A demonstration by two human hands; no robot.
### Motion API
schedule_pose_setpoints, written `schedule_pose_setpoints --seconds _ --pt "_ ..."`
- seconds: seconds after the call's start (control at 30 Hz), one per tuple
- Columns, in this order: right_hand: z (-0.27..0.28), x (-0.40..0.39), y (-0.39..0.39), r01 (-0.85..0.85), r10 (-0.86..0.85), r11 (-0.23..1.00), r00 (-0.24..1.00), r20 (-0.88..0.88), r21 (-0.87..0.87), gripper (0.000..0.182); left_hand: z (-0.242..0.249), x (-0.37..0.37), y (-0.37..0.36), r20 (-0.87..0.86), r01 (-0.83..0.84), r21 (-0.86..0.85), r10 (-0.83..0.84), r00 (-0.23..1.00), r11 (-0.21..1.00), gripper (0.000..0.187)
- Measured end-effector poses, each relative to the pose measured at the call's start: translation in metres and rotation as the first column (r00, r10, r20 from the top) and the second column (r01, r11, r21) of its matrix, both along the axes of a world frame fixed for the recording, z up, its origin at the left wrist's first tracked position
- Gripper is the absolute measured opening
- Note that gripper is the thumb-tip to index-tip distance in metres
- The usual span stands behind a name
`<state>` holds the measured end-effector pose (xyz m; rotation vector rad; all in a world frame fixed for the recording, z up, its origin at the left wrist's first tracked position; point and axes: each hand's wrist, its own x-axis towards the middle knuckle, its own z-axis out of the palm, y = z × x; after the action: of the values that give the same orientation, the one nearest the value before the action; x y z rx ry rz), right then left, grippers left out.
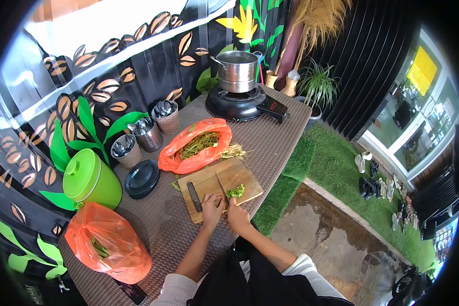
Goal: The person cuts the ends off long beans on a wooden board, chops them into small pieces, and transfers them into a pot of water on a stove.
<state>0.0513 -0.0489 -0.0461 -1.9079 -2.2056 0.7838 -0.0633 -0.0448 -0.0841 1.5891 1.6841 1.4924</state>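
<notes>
A wooden cutting board (204, 182) lies on the brown woven-textured table. My right hand (237, 217) is wrapped round the handle of a knife (221, 182), whose thin blade points away from me across the board. Just left of the blade, my left hand (212, 208) presses down on the board with curled fingers; what lies under them is too small to make out. Chopped green leaves (235, 191) form a small heap right of the blade. Behind the board sits an open orange plastic bag (181, 166) full of green stems (200, 145).
A steel pot (237, 71) stands on a black gas stove (234, 106) at the back. Metal cups of cutlery (148, 135), dark plates (142, 178), a green container (92, 178), a second orange bag (115, 239) and a phone (132, 292) are on the left.
</notes>
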Motion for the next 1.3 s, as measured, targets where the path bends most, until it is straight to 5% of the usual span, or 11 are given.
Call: schedule_pose_setpoints --seconds 0.13,0.2,0.33,0.4,0.6,0.83,0.9,1.3 --pt "0.001 -0.003 0.014 -0.034 0.034 0.999 0.999 -0.005 0.036 0.023 -0.009 0.002 0.001 -0.006 -0.039 0.013 0.039 0.999 0.999 0.018" --pt "-0.005 0.001 0.024 -0.068 0.072 0.994 0.996 -0.048 0.091 0.023 -0.015 0.001 0.007 0.129 -0.052 -0.050 0.058 0.990 0.997 0.018" --pt "-0.018 0.009 0.014 -0.087 0.092 0.993 0.994 -0.058 0.080 0.029 -0.011 -0.005 0.011 0.048 -0.025 -0.050 0.027 0.998 0.998 0.018" --pt "-0.016 0.002 0.002 0.023 -0.023 1.000 0.999 -0.038 0.007 0.029 -0.007 -0.006 0.012 0.083 -0.022 -0.118 0.032 0.996 0.993 0.015" --pt "-0.013 -0.003 0.020 -0.041 0.040 0.998 0.999 0.012 0.057 0.026 -0.008 -0.002 0.008 0.212 -0.041 -0.111 0.064 0.975 0.993 0.014" --pt "-0.011 0.005 0.006 -0.040 0.043 0.998 0.998 -0.050 0.052 0.028 -0.021 -0.004 0.008 0.160 -0.061 -0.043 0.067 0.985 0.997 0.019" --pt "-0.009 -0.003 0.003 -0.008 0.009 0.999 1.000 -0.012 0.031 0.026 -0.022 -0.004 0.011 0.274 -0.044 -0.072 0.062 0.960 0.996 0.021" --pt "-0.018 0.003 0.009 -0.069 0.070 0.995 0.997 -0.016 0.078 0.026 -0.010 0.000 0.003 0.054 -0.116 -0.057 0.119 0.991 0.992 0.020"
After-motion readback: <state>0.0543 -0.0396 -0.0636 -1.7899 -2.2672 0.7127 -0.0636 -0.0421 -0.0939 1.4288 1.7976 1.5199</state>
